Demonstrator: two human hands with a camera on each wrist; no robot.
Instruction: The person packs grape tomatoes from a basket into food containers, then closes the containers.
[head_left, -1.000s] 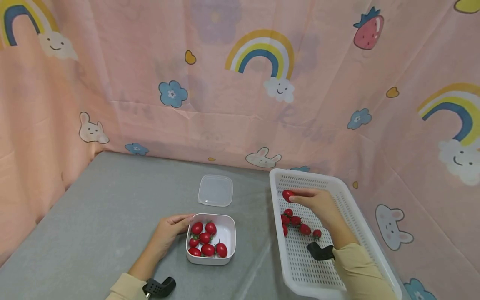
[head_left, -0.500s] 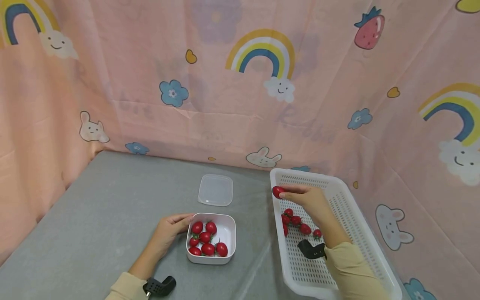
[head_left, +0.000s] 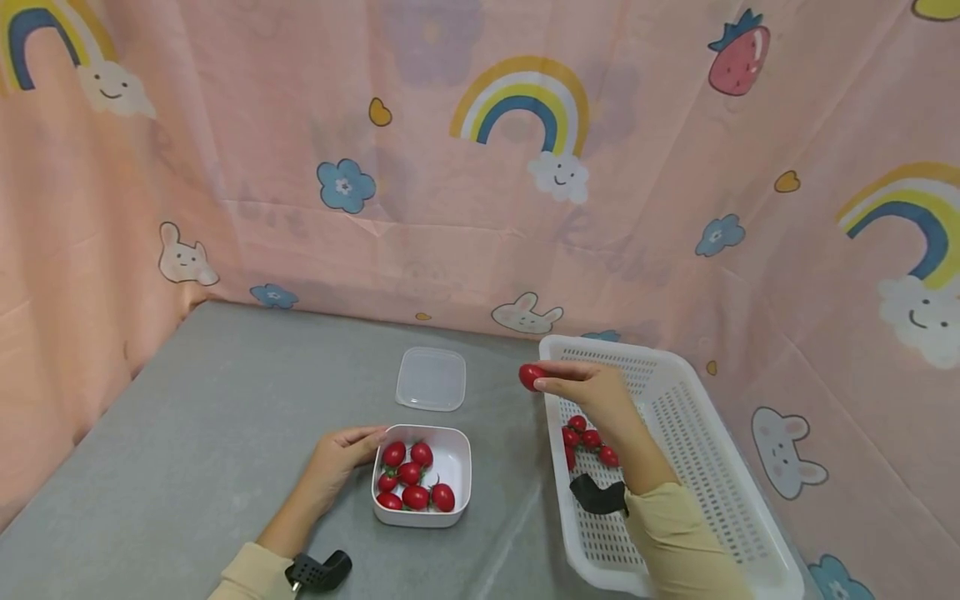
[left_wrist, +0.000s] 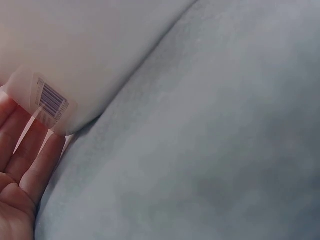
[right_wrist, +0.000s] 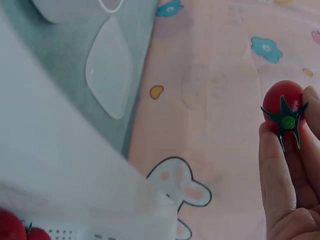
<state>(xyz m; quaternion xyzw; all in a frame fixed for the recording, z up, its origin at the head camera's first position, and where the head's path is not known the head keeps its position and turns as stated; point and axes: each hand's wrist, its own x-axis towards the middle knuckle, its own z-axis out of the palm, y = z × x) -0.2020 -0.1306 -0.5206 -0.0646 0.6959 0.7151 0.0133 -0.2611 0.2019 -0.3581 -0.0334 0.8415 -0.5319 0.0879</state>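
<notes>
My right hand (head_left: pixel 596 392) pinches a red cherry tomato (head_left: pixel 531 377) between thumb and fingertips, just past the left rim of a white perforated basket (head_left: pixel 720 467). Its green star-shaped stem end shows on the tomato (right_wrist: pixel 286 107) in the right wrist view. With nearly straight fingers, my left hand (head_left: pixel 337 467) touches the back left corner of a small white container (head_left: pixel 423 518), where several cherry tomatoes (head_left: pixel 409 475) lie. The left wrist view has the fingers (left_wrist: pixel 42 165) against the container's outer wall (left_wrist: pixel 95 60), near a barcode label; the thumb is not clearly visible.
A translucent lid (head_left: pixel 431 380) lies flat on the grey table cover (head_left: pixel 225 417) behind the container. More cherry tomatoes (head_left: pixel 591 439) sit along the basket's left side, partly hidden by the right wrist. A pink patterned curtain (head_left: pixel 420 250) closes off the back and sides.
My right hand has carried the pinched cherry tomato leftward and slightly up, from inside the basket to beyond its left rim. The left hand and the container have stayed in place.
</notes>
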